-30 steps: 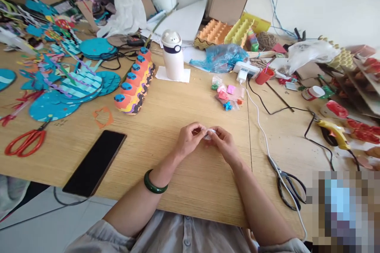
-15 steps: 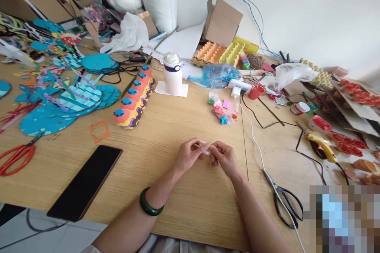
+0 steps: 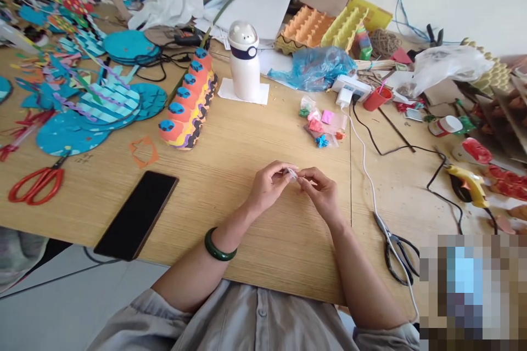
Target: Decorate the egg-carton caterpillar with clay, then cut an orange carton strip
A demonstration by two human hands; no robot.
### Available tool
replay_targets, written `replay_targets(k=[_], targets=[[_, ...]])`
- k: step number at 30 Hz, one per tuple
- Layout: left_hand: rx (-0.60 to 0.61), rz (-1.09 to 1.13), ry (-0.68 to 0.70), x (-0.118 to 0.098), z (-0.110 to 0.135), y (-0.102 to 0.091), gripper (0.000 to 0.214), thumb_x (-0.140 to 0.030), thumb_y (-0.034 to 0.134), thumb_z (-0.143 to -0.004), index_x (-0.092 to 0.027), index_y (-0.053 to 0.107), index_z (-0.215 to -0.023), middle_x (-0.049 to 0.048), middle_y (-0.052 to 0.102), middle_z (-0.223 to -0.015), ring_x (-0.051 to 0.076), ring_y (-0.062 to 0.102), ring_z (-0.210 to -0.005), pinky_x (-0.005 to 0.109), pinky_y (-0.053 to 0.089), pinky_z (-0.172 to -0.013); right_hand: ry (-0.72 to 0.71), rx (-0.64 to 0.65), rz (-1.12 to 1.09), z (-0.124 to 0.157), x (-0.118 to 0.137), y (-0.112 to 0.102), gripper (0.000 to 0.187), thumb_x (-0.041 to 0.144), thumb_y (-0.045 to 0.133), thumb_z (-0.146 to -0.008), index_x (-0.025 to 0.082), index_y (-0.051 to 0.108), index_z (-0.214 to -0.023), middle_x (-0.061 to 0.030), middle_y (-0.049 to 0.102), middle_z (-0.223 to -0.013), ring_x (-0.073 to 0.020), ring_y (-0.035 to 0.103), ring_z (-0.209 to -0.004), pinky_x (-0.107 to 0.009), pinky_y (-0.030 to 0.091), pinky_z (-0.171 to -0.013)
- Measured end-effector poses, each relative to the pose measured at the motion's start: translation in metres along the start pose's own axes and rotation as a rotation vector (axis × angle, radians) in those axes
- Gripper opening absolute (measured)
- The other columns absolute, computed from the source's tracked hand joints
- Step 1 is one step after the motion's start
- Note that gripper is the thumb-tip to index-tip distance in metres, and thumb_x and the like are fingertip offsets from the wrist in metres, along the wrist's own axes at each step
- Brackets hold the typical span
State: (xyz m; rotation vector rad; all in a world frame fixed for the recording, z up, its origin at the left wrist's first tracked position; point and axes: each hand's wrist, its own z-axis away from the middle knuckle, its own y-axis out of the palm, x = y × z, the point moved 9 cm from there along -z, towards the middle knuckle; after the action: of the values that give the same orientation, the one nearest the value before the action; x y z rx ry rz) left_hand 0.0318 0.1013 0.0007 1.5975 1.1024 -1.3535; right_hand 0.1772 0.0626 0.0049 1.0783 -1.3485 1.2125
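My left hand (image 3: 272, 182) and my right hand (image 3: 319, 189) meet over the middle of the table, fingertips almost touching. Pinched between them is a small piece of clear, whitish plastic (image 3: 292, 173), perhaps a little bag; the fingers cover most of it. A dark green bangle (image 3: 220, 245) circles my left wrist. Just beyond my hands lie small plastic packets (image 3: 315, 123) with pink, red and green contents, and a blue piece (image 3: 321, 141) beside them. To the left of my left hand a black phone (image 3: 138, 214) rests near the table edge.
A white bottle (image 3: 245, 74) stands behind an orange painted egg-carton strip (image 3: 189, 104). Red-handled scissors (image 3: 39, 184) and blue paper discs (image 3: 69, 134) lie left. On the right are black scissors (image 3: 397, 255), a white cable (image 3: 366, 164), a red cup (image 3: 376, 97) and a yellow glue gun (image 3: 469, 184).
The view has tipped downward, so more of my shirt shows and the table things sit higher. The plastic is bunched smaller between my fingertips; both hands keep their grip on it.
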Motion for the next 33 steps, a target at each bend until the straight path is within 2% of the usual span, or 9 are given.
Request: replay_targets(k=[3,6,11,15,19,24,29,33], targets=[[-0.018,0.002,-0.037,0.004,0.000,-0.002,0.022,-0.027,0.066,-0.091,-0.017,0.074,-0.110,0.0079,0.076,-0.109,0.016,0.073,-0.097,0.024,0.059,-0.087,-0.140,-0.008,0.173,0.004,0.014,0.004,0.017,0.038,0.071,-0.091,0.022,0.076,-0.094,-0.0049,0.069,-0.095,-0.0138,0.065,-0.075,-0.027,0.059,-0.062],[-0.025,0.013,-0.077,0.009,0.000,-0.002,0.025,-0.029,0.069,-0.089,-0.016,0.073,-0.110,0.0082,0.077,-0.108,0.017,0.073,-0.096,0.025,0.059,-0.087,-0.227,-0.025,0.352,0.008,0.019,0.008,0.014,0.030,0.064,-0.095,0.021,0.074,-0.097,-0.0047,0.071,-0.090,-0.0135,0.065,-0.072,-0.027,0.058,-0.064],[-0.006,-0.048,-0.090,0.008,0.000,0.002,0.019,-0.032,0.071,-0.087,-0.016,0.074,-0.097,0.0071,0.077,-0.098,0.017,0.073,-0.090,0.025,0.059,-0.083,-0.208,-0.090,0.452,0.011,0.015,0.003,0.015,0.026,0.059,-0.093,0.020,0.073,-0.089,-0.0043,0.073,-0.080,-0.0145,0.067,-0.066,-0.029,0.058,-0.065],[-0.011,-0.079,-0.075,0.006,0.000,0.003,0.013,-0.027,0.067,-0.087,-0.016,0.073,-0.091,0.0070,0.077,-0.096,0.017,0.072,-0.089,0.026,0.058,-0.083,-0.074,-0.175,0.343,0.008,0.008,-0.007,0.012,0.028,0.063,-0.088,0.020,0.069,-0.081,-0.0028,0.072,-0.073,-0.0144,0.067,-0.062,-0.029,0.058,-0.064],[-0.013,-0.063,-0.149,0.015,0.002,0.003,0.012,-0.025,0.065,-0.085,-0.016,0.072,-0.091,0.0058,0.077,-0.092,0.016,0.072,-0.084,0.025,0.057,-0.080,0.073,-0.130,0.119,0.003,-0.006,-0.003,0.016,0.035,0.068,-0.085,0.019,0.068,-0.081,-0.0007,0.068,-0.070,-0.0123,0.064,-0.056,-0.026,0.054,-0.055],[-0.022,-0.037,-0.151,0.016,0.001,0.001,0.018,-0.034,0.067,-0.087,-0.016,0.070,-0.090,0.0054,0.076,-0.092,0.017,0.072,-0.082,0.025,0.056,-0.076,0.099,-0.100,0.016,0.002,-0.009,0.000,0.026,0.045,0.073,-0.084,0.020,0.067,-0.080,0.0001,0.067,-0.073,-0.0113,0.063,-0.057,-0.026,0.055,-0.057],[-0.050,-0.053,-0.143,0.011,0.002,-0.003,0.021,-0.037,0.067,-0.087,-0.016,0.069,-0.086,0.0049,0.074,-0.088,0.016,0.071,-0.079,0.024,0.056,-0.074,0.145,-0.008,-0.006,0.003,-0.013,0.008,0.039,0.058,0.077,-0.080,0.020,0.071,-0.085,-0.0017,0.070,-0.076,-0.0115,0.062,-0.058,-0.026,0.055,-0.057],[-0.008,-0.035,-0.169,0.010,0.003,0.001,0.024,-0.041,0.069,-0.087,-0.017,0.068,-0.084,0.0039,0.074,-0.084,0.016,0.070,-0.077,0.023,0.055,-0.072,0.162,-0.028,-0.029,0.003,-0.015,0.005,0.041,0.060,0.079,-0.077,0.020,0.069,-0.074,-0.0006,0.067,-0.066,-0.0120,0.060,-0.056,-0.026,0.055,-0.054]])
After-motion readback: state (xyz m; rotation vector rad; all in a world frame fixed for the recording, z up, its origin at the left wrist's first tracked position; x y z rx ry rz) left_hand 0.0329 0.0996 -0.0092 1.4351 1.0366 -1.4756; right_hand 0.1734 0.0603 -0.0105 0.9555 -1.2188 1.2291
